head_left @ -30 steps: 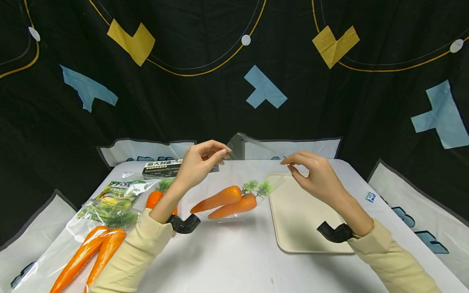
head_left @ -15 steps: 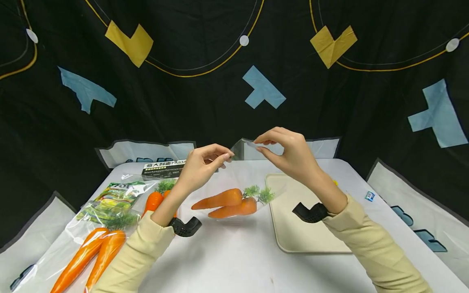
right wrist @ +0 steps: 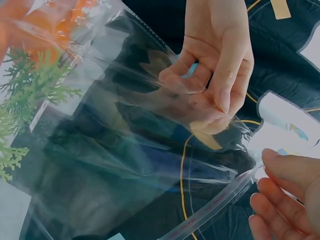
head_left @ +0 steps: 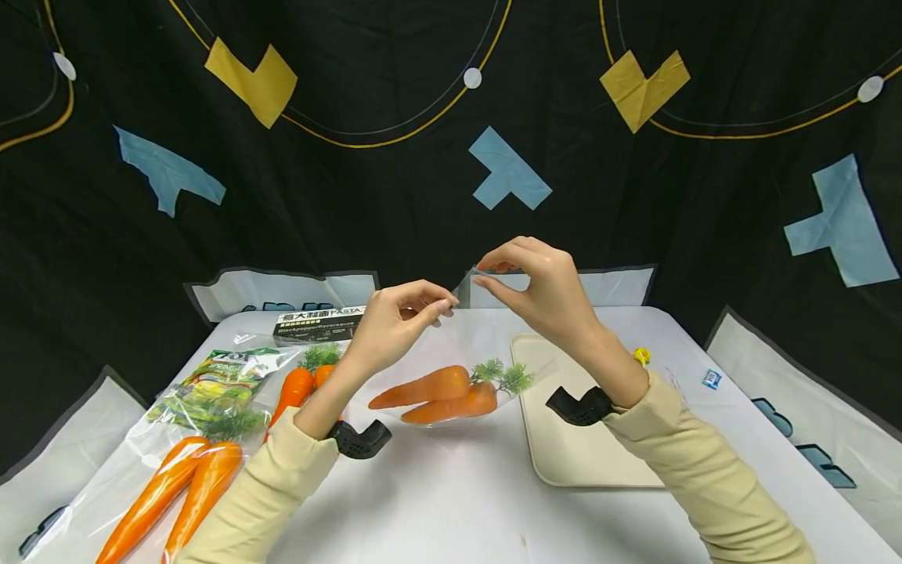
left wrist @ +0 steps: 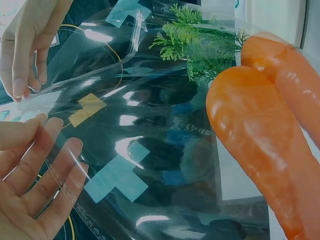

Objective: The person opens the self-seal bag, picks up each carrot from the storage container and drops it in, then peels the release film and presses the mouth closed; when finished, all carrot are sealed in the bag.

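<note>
A clear plastic bag (right wrist: 125, 165) hangs from both hands above the table. Two orange carrots (head_left: 428, 384) with green tops (head_left: 503, 376) lie in its lower part. My left hand (head_left: 398, 325) pinches the bag's upper left edge between thumb and fingers. Slightly higher and to the right, my right hand (head_left: 546, 294) pinches the bag's rim between thumb and forefinger. From those right fingertips a narrow clear strip (right wrist: 215, 207) with faint reddish print runs along the rim in the right wrist view. In the left wrist view, the carrots (left wrist: 250, 120) show large.
Bagged carrots (head_left: 204, 470) and a green vegetable packet (head_left: 229, 372) lie at left, with more carrots (head_left: 292, 385) beside my left forearm. A black pasta box (head_left: 313, 325) is at the back. At right are a beige tray (head_left: 564, 446), a yellow item (head_left: 641, 356) and a small blue packet (head_left: 712, 379).
My right hand has moved left and up along the bag's rim, close to my left hand. The left hand has shifted slightly right. The yellow item at right has come into view.
</note>
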The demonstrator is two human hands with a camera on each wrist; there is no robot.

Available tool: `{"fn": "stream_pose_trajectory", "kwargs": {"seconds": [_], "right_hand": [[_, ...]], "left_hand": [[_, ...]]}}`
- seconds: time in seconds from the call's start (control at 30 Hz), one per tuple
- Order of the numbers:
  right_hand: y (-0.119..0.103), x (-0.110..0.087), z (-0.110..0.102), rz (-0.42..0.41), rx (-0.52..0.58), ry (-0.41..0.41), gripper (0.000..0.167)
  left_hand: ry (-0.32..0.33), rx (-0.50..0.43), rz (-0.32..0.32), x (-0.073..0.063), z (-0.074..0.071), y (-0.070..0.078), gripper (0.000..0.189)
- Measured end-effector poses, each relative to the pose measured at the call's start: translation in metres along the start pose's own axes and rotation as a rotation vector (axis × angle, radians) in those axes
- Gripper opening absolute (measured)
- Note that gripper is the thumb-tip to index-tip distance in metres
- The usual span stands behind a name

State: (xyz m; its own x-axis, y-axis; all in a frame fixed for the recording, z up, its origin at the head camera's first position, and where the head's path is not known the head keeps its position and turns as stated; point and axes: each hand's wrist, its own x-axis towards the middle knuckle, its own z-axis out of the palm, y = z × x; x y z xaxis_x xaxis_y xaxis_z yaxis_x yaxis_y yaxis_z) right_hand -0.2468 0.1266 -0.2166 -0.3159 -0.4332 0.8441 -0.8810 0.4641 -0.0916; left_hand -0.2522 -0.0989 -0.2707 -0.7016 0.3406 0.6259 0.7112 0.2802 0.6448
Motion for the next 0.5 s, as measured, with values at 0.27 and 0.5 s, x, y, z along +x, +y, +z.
{"fn": "stream_pose_trajectory", "kwargs": {"seconds": [0.27, 0.5], "right_hand": [[0.0002, -0.0005, -0.0016, 0.016, -0.028, 0.016, 0.009], [0.0007, -0.0043, -0.003, 0.03, -0.045, 0.037, 0.006]], "left_hand": [[-0.011, 0.015, -0.001, -0.0004, 0.0008, 0.0015, 0.011], [-0.004, 0.024, -0.005, -0.0006, 0.0006, 0.0012, 0.012]]}}
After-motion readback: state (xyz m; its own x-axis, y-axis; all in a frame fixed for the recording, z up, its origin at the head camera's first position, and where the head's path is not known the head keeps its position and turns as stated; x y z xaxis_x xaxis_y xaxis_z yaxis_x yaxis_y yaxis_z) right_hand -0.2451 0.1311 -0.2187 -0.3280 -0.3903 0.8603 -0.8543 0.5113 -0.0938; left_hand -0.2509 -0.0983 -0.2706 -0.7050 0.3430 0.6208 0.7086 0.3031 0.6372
